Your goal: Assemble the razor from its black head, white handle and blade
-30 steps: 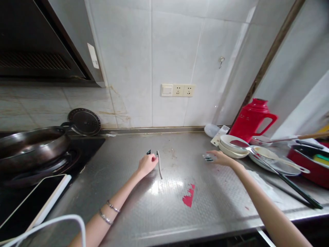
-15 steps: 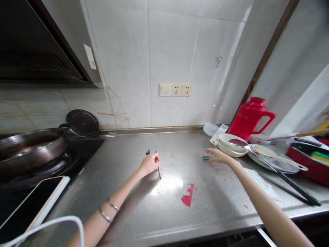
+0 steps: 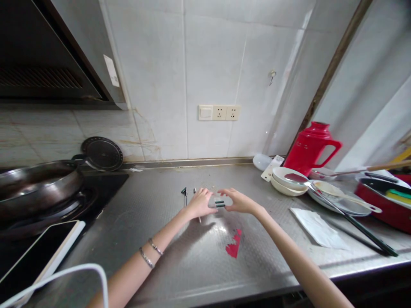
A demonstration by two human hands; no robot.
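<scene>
Since half a second ago, the right hand [image 3: 241,201] has swung inward from beside the bowls [image 3: 288,186], bringing a small clear case [image 3: 220,204] with it, and the left hand [image 3: 199,203] has shifted slightly right to meet it. The case is now between the two hands, near the middle of the metal counter [image 3: 180,265]. It looks transparent and colourless, with two short dark green bars lying parallel inside. The right hand's grip pinches its right end between thumb and fingers; the left hand's grip is curved and parted around the left end, though I cannot tell whether it touches. A thin pale rod [image 3: 199,220] shows past both sides of the left hand, beside a dark-headed tool [image 3: 184,191]. I can read no brand on the case. Print on the white card [image 3: 272,168] and pale marks on the red flask [image 3: 310,145] are too small to read.
</scene>
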